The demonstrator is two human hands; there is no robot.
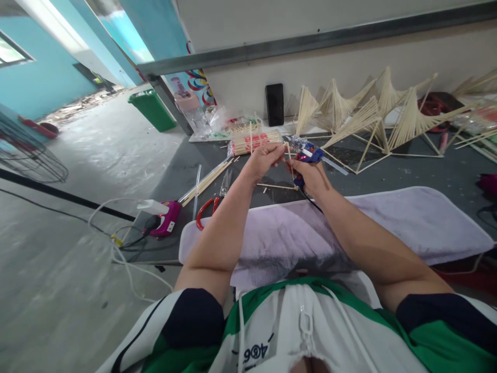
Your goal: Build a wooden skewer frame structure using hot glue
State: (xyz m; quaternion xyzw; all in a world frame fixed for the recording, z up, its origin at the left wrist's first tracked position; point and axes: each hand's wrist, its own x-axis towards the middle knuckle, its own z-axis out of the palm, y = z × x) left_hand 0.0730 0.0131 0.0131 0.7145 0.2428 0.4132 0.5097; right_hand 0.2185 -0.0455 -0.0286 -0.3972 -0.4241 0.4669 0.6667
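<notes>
My right hand (313, 176) is closed around a blue glue gun (312, 154), whose dark cord hangs down toward the cloth. Thin wooden sticks (276, 186) form a small joined frame between my hands, one stick lying along the table and another rising to my fingers. My left hand (267, 159) pinches near the top of the raised stick, close to the glue gun; its exact grip is partly hidden by the fingers. Behind my left hand lies a packet of sticks (254, 142) with red print. Red-handled scissors (207, 210) rest beside my left forearm.
Fan-shaped stick structures (382, 119) stand at the back right. A black phone (275, 105) leans on the wall. A magenta power strip (167, 220) with cables sits at the left edge. A pale cloth (411, 223) covers the front edge. Loose sticks (205, 182) lie left.
</notes>
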